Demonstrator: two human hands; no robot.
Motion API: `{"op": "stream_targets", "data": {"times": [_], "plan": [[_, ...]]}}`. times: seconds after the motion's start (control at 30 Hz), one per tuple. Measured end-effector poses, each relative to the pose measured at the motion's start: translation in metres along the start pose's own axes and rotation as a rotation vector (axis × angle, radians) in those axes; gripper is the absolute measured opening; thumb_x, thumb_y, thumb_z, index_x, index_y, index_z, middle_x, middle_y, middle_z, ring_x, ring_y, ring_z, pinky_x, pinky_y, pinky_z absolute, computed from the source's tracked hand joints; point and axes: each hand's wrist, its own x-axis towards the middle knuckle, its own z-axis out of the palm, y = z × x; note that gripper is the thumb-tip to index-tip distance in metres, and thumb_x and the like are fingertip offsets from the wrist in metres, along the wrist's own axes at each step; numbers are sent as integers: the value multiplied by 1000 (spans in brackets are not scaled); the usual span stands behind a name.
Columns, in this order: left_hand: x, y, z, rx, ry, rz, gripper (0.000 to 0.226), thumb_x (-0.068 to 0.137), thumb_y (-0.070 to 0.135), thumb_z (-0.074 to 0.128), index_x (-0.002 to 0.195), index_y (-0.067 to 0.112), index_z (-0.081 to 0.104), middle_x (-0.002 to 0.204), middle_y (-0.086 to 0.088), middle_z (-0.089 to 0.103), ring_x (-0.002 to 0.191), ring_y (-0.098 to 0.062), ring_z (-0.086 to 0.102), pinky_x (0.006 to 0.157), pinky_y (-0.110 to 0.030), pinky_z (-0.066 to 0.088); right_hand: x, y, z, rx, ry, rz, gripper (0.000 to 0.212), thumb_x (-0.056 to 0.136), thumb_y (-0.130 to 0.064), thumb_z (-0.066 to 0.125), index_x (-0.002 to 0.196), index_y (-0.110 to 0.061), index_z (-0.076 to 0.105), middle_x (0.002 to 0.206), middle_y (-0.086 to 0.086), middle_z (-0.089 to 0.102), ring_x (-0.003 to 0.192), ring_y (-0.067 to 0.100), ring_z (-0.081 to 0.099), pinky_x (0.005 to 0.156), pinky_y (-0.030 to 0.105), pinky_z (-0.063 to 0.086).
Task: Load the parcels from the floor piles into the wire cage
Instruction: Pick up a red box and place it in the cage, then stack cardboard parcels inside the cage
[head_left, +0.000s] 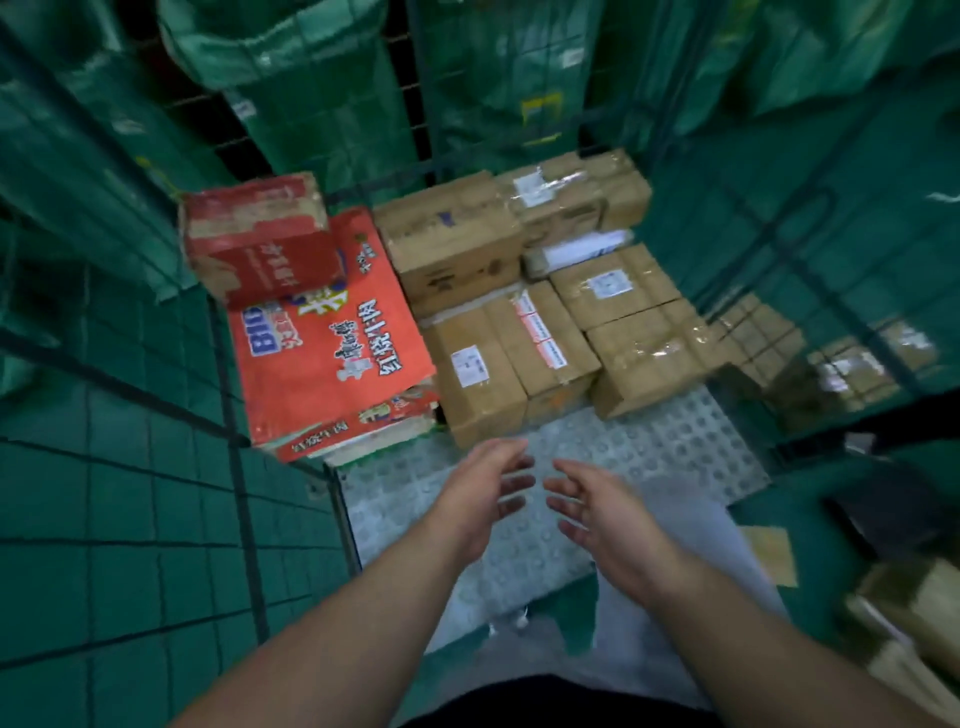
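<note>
Left hand (485, 488) and right hand (597, 506) both empty, fingers loosely spread, palms facing, over bare studded cage floor (649, 447), touching nothing, brown parcels (519, 322) and red carton (327, 338) stacked against the wire cage (244, 467) back wall

The green wire cage (241, 493) fills the middle of the frame, its studded grey floor plate (649, 452) bare at the near edge. At centre left a flat red noodle carton (332, 353) lies inside, with a smaller worn red box (260, 239) tilted on its far end. Taped brown cardboard parcels (483, 374) sit packed side by side to its right. Blurred brown parcels (914, 613) lie outside at lower right.
</note>
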Motion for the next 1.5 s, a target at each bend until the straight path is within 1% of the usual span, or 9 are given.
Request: {"op": "stream_targets", "data": {"times": [0.17, 0.4, 0.57, 0.7, 0.9, 1.07, 1.23, 1.4, 1.5], "plan": [[-26, 1, 28, 37, -89, 73, 18, 95, 35, 68, 107, 21, 67, 109, -4, 73, 93, -21, 71, 76, -34, 50, -34, -5, -10, 51, 56, -102, 24, 101, -33, 57, 119, -20, 66, 109, 5, 73, 102, 21, 68, 87, 35, 50], [-62, -29, 68, 142, -137, 140, 26, 95, 38, 67, 114, 20, 67, 113, -6, 73, 96, -22, 69, 78, -35, 49, -71, 2, -60, 139, 93, -245, 24, 102, -32, 56, 119, -18, 65, 110, 6, 72, 99, 20, 67, 85, 34, 49], [-96, -83, 111, 290, -264, 75, 27, 97, 35, 64, 117, 16, 66, 107, -5, 72, 94, -22, 67, 83, -36, 48, -119, 56, -119, 298, 225, -271, 23, 98, -36, 61, 114, -21, 68, 106, 5, 73, 93, 20, 68, 80, 33, 49], [-128, -128, 159, 388, -366, 52, 28, 99, 33, 61, 121, 15, 64, 116, -7, 70, 98, -22, 66, 82, -35, 48, -166, 110, -168, 400, 372, -265, 23, 98, -35, 59, 114, -21, 67, 105, 3, 75, 86, 16, 67, 75, 32, 46], [-177, -177, 210, 612, -563, 14, 14, 97, 30, 65, 105, 19, 66, 94, 1, 74, 87, -19, 67, 79, -35, 46, -231, 175, -217, 578, 573, -284, 25, 98, -33, 58, 116, -19, 68, 108, 5, 76, 85, 17, 65, 75, 33, 45], [-193, -193, 248, 769, -764, 15, 17, 98, 32, 63, 107, 18, 66, 99, -4, 72, 87, -19, 66, 72, -32, 45, -274, 200, -233, 722, 757, -321, 20, 99, -31, 58, 110, -18, 69, 98, 1, 75, 90, 19, 65, 81, 35, 46], [-209, -221, 283, 950, -897, -13, 16, 97, 34, 64, 103, 20, 66, 92, 1, 71, 77, -15, 66, 66, -30, 45, -309, 235, -239, 940, 940, -323, 21, 98, -31, 60, 111, -18, 68, 104, 4, 75, 90, 20, 66, 80, 35, 46], [-236, -287, 290, 1155, -1057, -144, 12, 97, 31, 64, 104, 22, 66, 93, 1, 71, 76, -15, 65, 64, -29, 44, -337, 310, -214, 1170, 1186, -280, 17, 98, -30, 60, 108, -18, 67, 93, -1, 74, 82, 17, 63, 72, 32, 44], [-256, -332, 278, 1289, -1126, -217, 16, 97, 31, 64, 109, 21, 65, 94, 0, 70, 74, -15, 65, 63, -29, 45, -354, 358, -186, 1299, 1290, -231, 17, 97, -32, 60, 107, -21, 67, 96, 0, 74, 81, 17, 64, 71, 31, 44]]}}
